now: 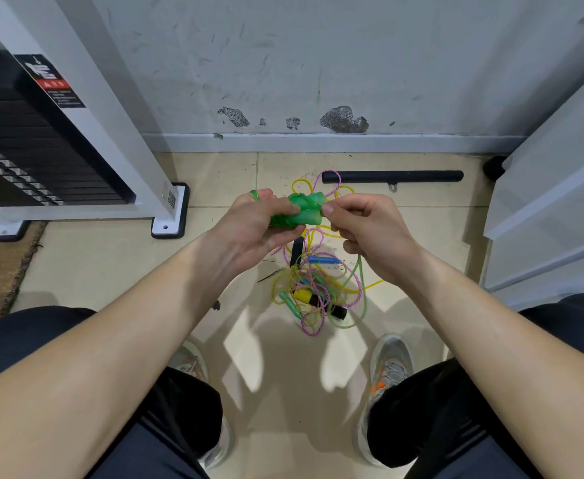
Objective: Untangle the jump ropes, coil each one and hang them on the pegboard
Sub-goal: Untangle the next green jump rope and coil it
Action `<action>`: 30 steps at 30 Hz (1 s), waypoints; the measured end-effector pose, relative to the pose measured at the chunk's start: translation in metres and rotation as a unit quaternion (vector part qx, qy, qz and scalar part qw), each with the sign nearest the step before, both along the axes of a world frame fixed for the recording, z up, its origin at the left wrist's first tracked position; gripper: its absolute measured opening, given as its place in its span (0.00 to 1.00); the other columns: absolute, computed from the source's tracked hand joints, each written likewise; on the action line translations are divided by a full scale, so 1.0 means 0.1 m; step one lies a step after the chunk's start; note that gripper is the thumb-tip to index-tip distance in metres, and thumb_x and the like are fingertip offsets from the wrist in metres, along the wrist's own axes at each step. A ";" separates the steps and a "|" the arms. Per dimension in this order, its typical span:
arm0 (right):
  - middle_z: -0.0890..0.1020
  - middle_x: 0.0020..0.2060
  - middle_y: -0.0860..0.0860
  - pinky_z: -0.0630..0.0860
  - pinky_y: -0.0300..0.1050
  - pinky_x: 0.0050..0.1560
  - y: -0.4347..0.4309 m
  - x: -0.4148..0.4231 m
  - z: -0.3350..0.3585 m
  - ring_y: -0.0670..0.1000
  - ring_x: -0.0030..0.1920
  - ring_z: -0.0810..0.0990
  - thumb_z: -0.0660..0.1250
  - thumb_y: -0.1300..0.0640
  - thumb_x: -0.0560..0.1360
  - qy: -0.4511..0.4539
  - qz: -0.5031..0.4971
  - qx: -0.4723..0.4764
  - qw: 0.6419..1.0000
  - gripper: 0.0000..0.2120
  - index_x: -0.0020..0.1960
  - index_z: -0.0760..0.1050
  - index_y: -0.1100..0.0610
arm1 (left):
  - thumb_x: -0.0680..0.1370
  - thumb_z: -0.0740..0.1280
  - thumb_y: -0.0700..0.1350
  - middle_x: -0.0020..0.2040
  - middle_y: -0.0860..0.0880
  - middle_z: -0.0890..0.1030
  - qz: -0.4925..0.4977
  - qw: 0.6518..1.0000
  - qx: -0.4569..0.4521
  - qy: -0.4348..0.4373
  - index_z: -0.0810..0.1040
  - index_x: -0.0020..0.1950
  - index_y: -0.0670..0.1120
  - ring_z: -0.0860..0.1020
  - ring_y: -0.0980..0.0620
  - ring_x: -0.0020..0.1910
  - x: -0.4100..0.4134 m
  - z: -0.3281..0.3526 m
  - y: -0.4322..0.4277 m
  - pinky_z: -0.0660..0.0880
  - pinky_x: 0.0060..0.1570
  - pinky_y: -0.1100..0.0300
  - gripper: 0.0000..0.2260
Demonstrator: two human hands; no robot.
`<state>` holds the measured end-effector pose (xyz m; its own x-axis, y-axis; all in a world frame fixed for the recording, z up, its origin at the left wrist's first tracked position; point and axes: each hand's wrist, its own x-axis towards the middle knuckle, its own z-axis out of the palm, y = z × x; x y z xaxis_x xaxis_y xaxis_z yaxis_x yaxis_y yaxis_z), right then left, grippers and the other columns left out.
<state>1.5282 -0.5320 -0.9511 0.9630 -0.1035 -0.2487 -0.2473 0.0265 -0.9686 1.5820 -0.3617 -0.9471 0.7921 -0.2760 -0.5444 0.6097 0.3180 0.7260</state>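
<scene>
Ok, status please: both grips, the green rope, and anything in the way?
Left grip holds green handles. Right grip pinches green cord beside the handles. Other ropes tangled on floor below, green cord running into them.

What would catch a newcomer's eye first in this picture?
The pair of translucent green plastic jump-rope handles at centre, gripped by the left hand while the right hand pinches the thin green cord at their tip. Just below, on the beige tile floor, lies a tangle of yellow, pink and green ropes.
</scene>
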 end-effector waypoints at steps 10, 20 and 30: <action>0.77 0.24 0.42 0.66 0.29 0.27 0.03 -0.01 0.07 0.40 0.24 0.72 0.72 0.65 0.75 -0.051 -0.006 -0.061 0.997 0.07 0.40 0.81 0.57 | 0.73 0.73 0.37 0.56 0.39 0.76 -0.022 0.999 0.033 0.006 0.70 0.60 0.37 0.82 0.45 0.47 0.00 -0.02 0.05 0.81 0.42 0.56 0.19; 0.78 0.29 0.46 0.67 0.30 0.29 0.06 -0.01 0.03 0.40 0.28 0.72 0.73 0.62 0.75 -0.064 -0.001 -0.095 0.993 0.05 0.41 0.83 0.56 | 0.65 0.81 0.43 0.65 0.41 0.73 -0.007 0.997 0.076 -0.016 0.64 0.70 0.40 0.82 0.48 0.46 -0.04 -0.02 -0.03 0.80 0.39 0.60 0.40; 0.80 0.35 0.48 0.69 0.34 0.31 0.06 0.04 0.00 0.47 0.35 0.74 0.71 0.59 0.77 -0.096 -0.019 -0.150 0.984 0.07 0.42 0.82 0.50 | 0.68 0.81 0.42 0.63 0.36 0.76 0.003 0.999 0.054 -0.006 0.67 0.72 0.37 0.82 0.50 0.36 -0.02 -0.04 -0.02 0.79 0.36 0.62 0.37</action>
